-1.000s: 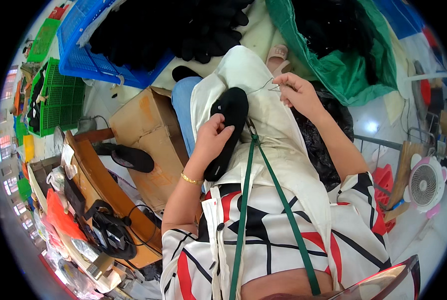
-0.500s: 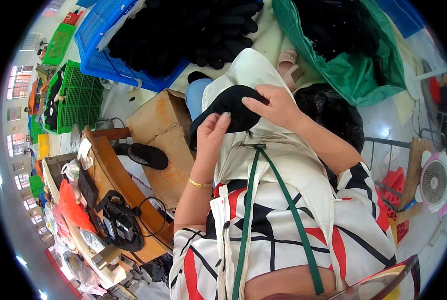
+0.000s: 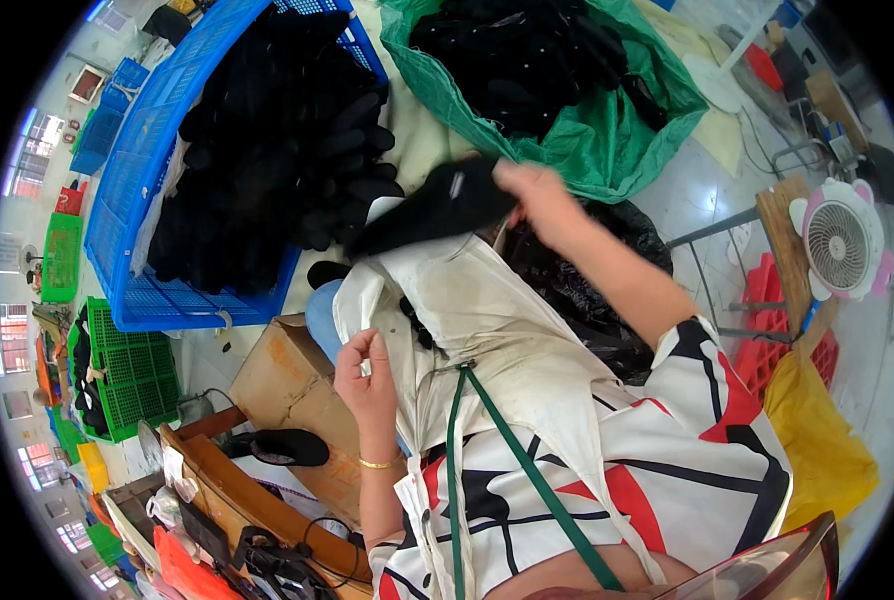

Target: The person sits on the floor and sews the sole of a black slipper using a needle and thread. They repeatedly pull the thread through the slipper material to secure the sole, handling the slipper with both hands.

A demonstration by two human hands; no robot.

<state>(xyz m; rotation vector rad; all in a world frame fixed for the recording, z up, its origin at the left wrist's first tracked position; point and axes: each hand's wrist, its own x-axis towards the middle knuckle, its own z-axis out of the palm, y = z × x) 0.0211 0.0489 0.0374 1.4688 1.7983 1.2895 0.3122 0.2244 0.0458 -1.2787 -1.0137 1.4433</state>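
Observation:
My right hand (image 3: 542, 200) grips a black cloth slipper (image 3: 432, 212) by one end. The slipper is stretched out to the left above my knees, blurred by motion, with a small light mark near the held end. Back over the left side of my lap, my left hand (image 3: 367, 375) is loosely closed, thumb by the curled fingers, with nothing visible in it. A beige apron (image 3: 467, 290) with green straps covers my lap. A small black piece (image 3: 417, 322) shows in its folds.
Ahead left stands a blue crate (image 3: 127, 200) heaped with black slippers (image 3: 267, 140). Ahead right lies an open green sack (image 3: 607, 150) of black pieces. A black plastic bag (image 3: 607, 290) sits by my right knee. Left are a cardboard box (image 3: 292, 390) and another black slipper (image 3: 292, 447).
My left hand has let go of the slipper and drawn back. The right hand has carried the slipper forward toward the crate and sack. The view has swung to the right.

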